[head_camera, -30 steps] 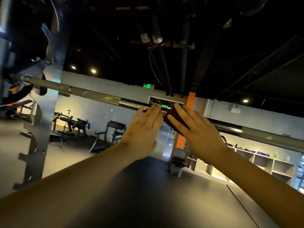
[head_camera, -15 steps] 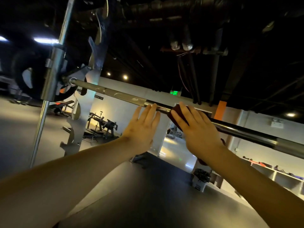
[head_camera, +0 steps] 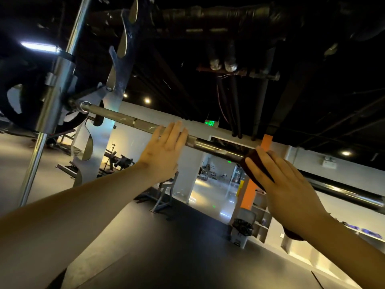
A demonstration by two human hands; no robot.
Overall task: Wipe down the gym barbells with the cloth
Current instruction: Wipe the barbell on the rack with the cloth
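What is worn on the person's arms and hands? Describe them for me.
Nothing worn shows. The left hand and right hand are bare: no gloves, rings or watch are visible. The left forearm and right forearm are bare too, with no sleeve reaching into view. The dim light hides finer marks.

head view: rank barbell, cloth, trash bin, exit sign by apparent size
1. barbell, spanning most of the frame
2. trash bin and cloth look alike; cloth is nearer and mostly hidden under the right hand, so unranked
3. exit sign, smallest
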